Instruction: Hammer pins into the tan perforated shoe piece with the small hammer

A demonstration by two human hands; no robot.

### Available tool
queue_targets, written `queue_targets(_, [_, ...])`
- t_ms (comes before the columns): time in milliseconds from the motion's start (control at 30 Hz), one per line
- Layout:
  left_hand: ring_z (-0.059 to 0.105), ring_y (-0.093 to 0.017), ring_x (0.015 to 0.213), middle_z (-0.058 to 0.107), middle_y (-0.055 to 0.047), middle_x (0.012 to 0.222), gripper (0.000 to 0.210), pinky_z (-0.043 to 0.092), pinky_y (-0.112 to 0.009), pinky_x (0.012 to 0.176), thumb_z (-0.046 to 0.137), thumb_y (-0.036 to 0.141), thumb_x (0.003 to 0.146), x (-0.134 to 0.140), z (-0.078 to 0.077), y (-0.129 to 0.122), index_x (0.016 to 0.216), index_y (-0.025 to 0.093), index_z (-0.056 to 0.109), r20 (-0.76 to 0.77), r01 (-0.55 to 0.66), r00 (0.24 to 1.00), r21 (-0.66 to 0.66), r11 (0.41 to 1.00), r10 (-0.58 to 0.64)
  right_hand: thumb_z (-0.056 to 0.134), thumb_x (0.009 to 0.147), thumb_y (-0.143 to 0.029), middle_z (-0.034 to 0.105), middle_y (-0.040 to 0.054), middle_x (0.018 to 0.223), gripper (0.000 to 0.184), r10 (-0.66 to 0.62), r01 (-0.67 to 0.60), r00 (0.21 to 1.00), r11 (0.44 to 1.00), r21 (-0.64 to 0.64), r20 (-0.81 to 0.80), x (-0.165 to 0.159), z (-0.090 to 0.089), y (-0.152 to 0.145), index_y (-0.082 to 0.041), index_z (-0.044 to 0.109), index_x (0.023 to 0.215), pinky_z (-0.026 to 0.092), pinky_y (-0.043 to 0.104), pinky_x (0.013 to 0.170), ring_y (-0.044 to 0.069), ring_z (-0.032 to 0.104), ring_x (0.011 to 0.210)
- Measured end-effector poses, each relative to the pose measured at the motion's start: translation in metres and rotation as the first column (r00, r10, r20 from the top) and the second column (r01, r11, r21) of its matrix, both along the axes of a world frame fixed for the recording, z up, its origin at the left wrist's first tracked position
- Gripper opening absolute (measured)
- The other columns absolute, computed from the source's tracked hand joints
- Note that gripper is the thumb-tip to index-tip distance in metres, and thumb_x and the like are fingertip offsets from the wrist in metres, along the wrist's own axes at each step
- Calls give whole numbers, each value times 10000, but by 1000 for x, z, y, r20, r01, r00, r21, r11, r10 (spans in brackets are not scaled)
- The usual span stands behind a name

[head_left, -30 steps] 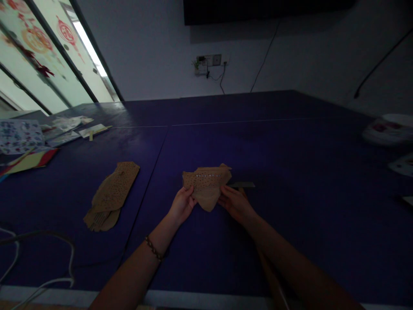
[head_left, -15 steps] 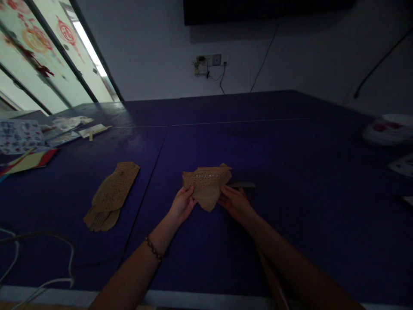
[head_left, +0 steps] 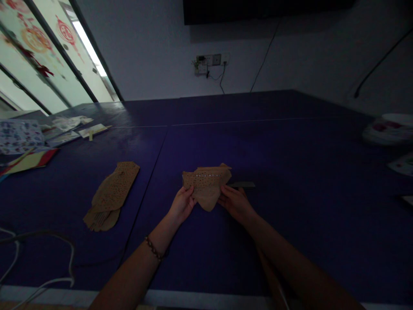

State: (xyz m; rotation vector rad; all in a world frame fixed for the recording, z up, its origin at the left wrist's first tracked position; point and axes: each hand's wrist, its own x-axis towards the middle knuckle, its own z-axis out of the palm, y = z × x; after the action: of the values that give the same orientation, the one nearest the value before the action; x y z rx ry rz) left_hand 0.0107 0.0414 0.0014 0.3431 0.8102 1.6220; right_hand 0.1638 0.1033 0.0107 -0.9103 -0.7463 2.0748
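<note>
A tan perforated piece (head_left: 207, 185), folded with a pointed lower tip, is held up over the dark blue table (head_left: 274, 150). My left hand (head_left: 182, 205) pinches its left lower edge. My right hand (head_left: 235, 202) grips its right lower edge. A thin dark flat object (head_left: 242, 184) lies on the table just right of the piece, behind my right hand. A second tan perforated piece (head_left: 111, 194) lies flat on the table to the left, away from both hands.
Coloured papers and sheets (head_left: 29, 142) lie at the far left of the table. White cables (head_left: 38, 258) loop over the near left edge. Plates or packets (head_left: 389, 129) sit at the far right. A wall socket (head_left: 211, 60) is behind.
</note>
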Motion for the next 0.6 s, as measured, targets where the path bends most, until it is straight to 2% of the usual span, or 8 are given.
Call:
queue_targets(333, [603,-177,924,652,-82,965,140,446,-322,871,527,115,767,1,0,1,891,141,586,4,-20,1000,-23,1000,20,587,723,-145,683,31,697,64,-10,10,1000,1000,-22,0,0,4,-1,-175,643,736,474,350,760,149,643,663])
queue_targets(600, [594,-187,947,648,-91,973,163,440,-334,880,542,125,761,1,0,0,918,137,584,-5,-13,1000,-10,1000,13,604,715,-178,687,38,728,47,14,-14,1000,1000,9,-2,0,-2,0,-187,637,747,468,364,781,174,645,748])
